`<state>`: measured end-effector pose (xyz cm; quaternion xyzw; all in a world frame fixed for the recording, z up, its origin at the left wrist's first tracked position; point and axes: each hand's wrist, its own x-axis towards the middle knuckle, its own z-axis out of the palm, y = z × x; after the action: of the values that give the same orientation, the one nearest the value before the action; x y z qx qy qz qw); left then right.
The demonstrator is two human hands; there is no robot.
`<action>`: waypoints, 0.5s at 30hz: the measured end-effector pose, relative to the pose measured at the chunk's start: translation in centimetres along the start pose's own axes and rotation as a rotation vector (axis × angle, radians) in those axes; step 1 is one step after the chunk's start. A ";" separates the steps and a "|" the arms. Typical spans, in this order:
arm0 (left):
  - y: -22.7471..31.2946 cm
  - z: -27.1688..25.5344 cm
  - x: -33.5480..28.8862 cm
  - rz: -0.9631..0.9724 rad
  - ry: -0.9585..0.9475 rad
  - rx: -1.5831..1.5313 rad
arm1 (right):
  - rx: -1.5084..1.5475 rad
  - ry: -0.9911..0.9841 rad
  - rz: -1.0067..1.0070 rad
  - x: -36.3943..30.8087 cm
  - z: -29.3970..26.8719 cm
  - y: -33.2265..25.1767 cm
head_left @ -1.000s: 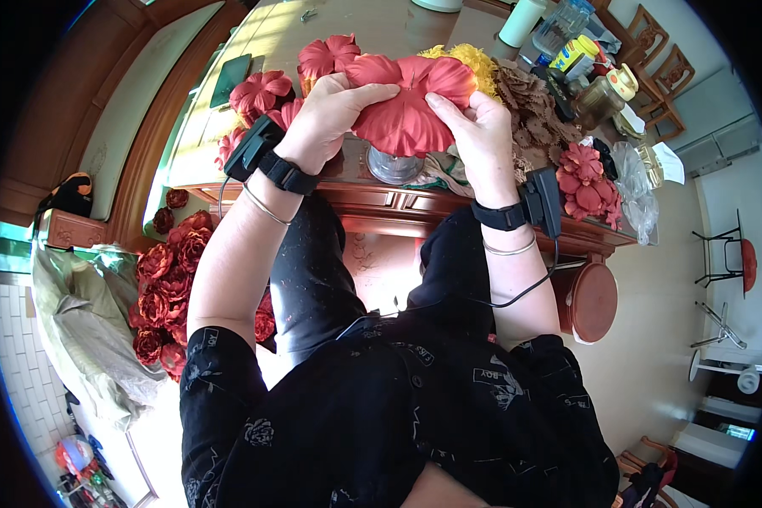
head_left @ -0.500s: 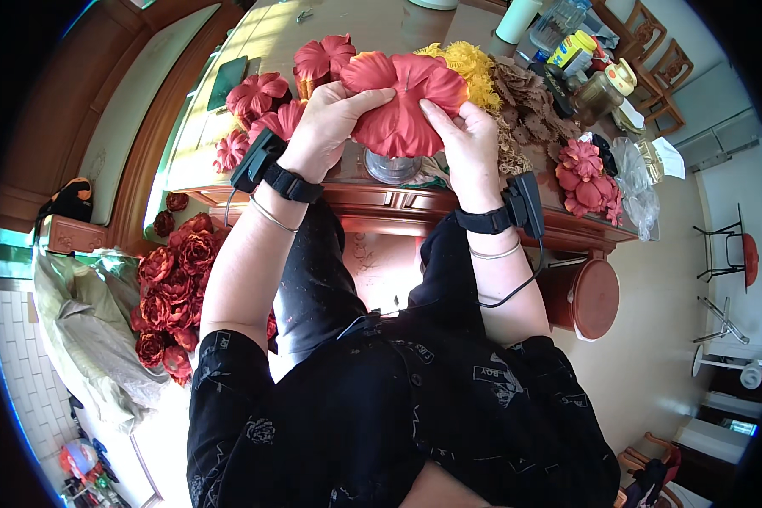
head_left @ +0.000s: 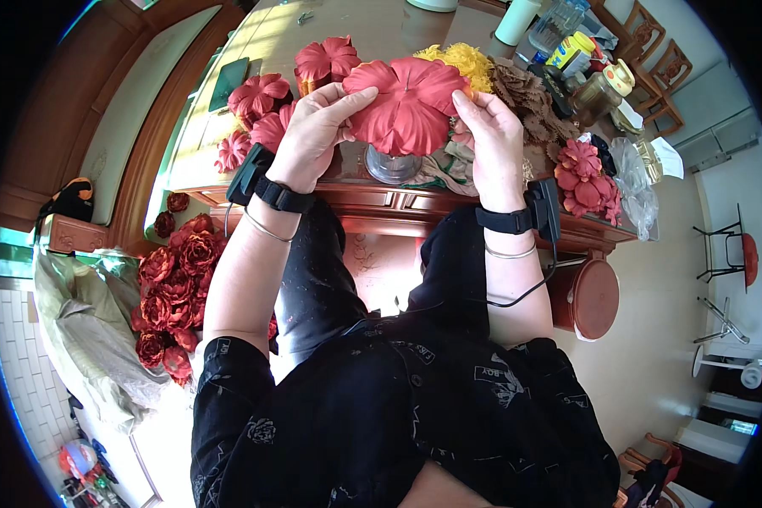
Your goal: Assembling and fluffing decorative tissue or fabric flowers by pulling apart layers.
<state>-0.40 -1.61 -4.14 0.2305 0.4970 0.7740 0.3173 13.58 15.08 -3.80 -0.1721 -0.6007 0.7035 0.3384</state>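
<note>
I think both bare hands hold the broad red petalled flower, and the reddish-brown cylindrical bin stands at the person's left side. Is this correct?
Not entirely: the head view shows the reddish-brown cylindrical bin at the person's right side. The rest is true: the left hand and right hand hold the broad red petalled flower.

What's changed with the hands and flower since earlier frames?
The left hand moved its thumb left and the right hand its thumb right, outward on the red flower. Neither visibly let go. The yellow pile and bucket stayed put.
</note>
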 end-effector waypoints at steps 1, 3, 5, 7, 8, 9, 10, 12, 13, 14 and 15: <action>-0.2 -0.4 -0.1 0.018 0.025 0.024 | -0.009 -0.009 0.006 0.0 -0.1 0.0; -0.2 -0.7 -0.4 0.054 0.072 0.073 | 0.049 -0.026 0.037 0.0 -0.4 0.3; -0.3 0.3 -1.2 0.260 0.214 0.263 | 0.103 -0.044 0.092 0.0 -0.7 0.6; -0.3 0.5 -1.5 0.505 0.326 0.527 | 0.153 -0.066 0.169 -0.1 -0.8 0.6; -0.1 0.5 -1.6 0.595 0.306 0.653 | 0.079 -0.044 0.140 -0.2 -0.9 0.5; 0.4 0.7 -1.8 0.686 0.284 0.778 | 0.005 -0.021 0.111 -0.3 -1.0 0.4; 0.9 1.0 -2.0 0.776 0.260 0.903 | -0.069 0.002 0.081 -0.4 -1.1 0.3; 2.1 1.7 -2.6 0.877 0.152 1.057 | -0.558 0.244 -0.490 0.0 -0.6 0.4; 2.4 1.8 -2.8 0.905 0.098 1.104 | -0.562 0.251 -0.535 -0.6 0.2 -1.4; 2.5 1.9 -2.8 0.931 0.044 1.150 | -0.641 0.168 -0.676 -0.1 0.5 -2.0; 2.5 2.1 -2.8 0.932 0.003 1.164 | -0.721 0.089 -0.818 0.7 0.6 -2.5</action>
<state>2.23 -3.08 -1.14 0.5471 0.6777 0.4404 -0.2179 13.40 15.25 -1.13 -0.0592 -0.8069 0.2559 0.5291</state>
